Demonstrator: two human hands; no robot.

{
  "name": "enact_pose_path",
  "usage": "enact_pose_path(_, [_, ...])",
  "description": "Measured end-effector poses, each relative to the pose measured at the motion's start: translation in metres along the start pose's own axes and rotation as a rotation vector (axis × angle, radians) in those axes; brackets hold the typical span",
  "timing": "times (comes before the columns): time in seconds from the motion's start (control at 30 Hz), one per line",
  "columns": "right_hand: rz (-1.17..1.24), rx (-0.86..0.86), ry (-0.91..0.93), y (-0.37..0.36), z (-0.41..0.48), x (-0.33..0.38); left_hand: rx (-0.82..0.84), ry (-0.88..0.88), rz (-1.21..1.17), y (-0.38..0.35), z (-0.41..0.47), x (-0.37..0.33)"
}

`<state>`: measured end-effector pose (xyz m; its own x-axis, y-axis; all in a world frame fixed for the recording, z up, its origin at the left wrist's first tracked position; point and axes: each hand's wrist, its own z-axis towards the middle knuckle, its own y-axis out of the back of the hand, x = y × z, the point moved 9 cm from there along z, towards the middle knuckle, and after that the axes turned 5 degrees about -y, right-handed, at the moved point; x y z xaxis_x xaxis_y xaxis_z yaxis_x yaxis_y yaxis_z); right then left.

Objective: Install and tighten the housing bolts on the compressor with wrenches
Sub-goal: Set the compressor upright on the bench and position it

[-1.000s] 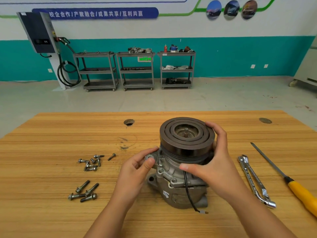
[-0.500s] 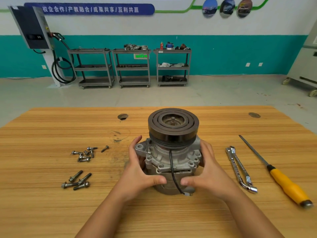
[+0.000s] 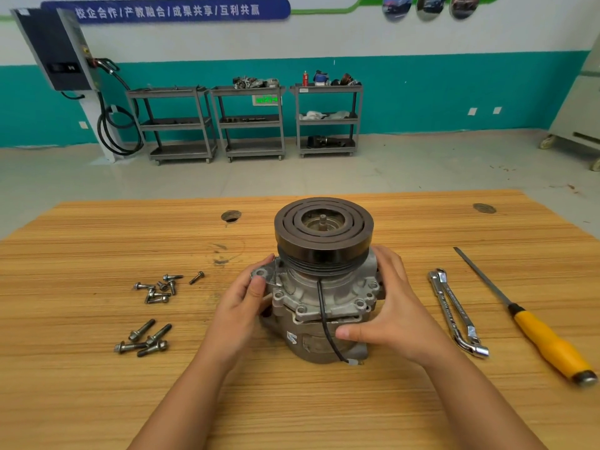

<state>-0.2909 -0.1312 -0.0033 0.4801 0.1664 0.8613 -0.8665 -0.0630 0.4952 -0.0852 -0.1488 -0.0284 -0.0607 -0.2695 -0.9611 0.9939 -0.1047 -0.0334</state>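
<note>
Compressor [image 3: 321,297] stood upright mid-worktop [image 3: 97,401], pulley [image 3: 323,227] on top. Left hand [image 3: 240,306] gripped its left side, thumb on the mounting ear [image 3: 261,274]. Right hand [image 3: 396,306] gripped the right side, thumb on the front. On both hands the fingers [image 3: 388,259] curled round it. Short bolts [image 3: 159,289] and long bolts [image 3: 144,341] lay well left. Wrenches [image 3: 456,311] and yellow-handled screwdriver [image 3: 535,326] lay right.

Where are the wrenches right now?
In the head view, the wrenches lie untouched on the right of the table, between the right hand on the compressor and the yellow-handled tool.
</note>
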Motion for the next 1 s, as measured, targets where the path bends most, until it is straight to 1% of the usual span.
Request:
enact_pose_path(0.07, [-0.015, -0.017, 0.033, 0.001, 0.002, 0.002, -0.042, -0.035, -0.019, -0.001, 0.001, -0.002])
enact_pose_path(0.2, [0.018, -0.047, 0.058, 0.001, 0.002, -0.001, -0.125, -0.042, -0.117, -0.001, 0.0, 0.004])
enact_pose_path(0.37, [0.021, -0.079, 0.101, 0.001, 0.001, 0.0, -0.153, -0.036, -0.139, 0.0, 0.001, 0.005])
enact_pose_path(0.57, [0.047, -0.095, 0.122, 0.001, 0.001, -0.004, -0.092, -0.033, -0.119, -0.003, 0.007, -0.003])
enact_pose_path(0.87, [0.056, -0.056, 0.128, 0.001, 0.001, -0.002, -0.082, -0.059, -0.088, -0.006, -0.001, -0.007])
enact_pose_path(0.93, [0.089, -0.033, 0.136, 0.0, 0.002, -0.001, -0.029, -0.076, -0.033, -0.01, -0.005, -0.008])
enact_pose_path(1.0, [0.203, 0.01, 0.136, 0.001, 0.003, -0.001, 0.065, -0.074, -0.016, -0.017, -0.009, -0.007])
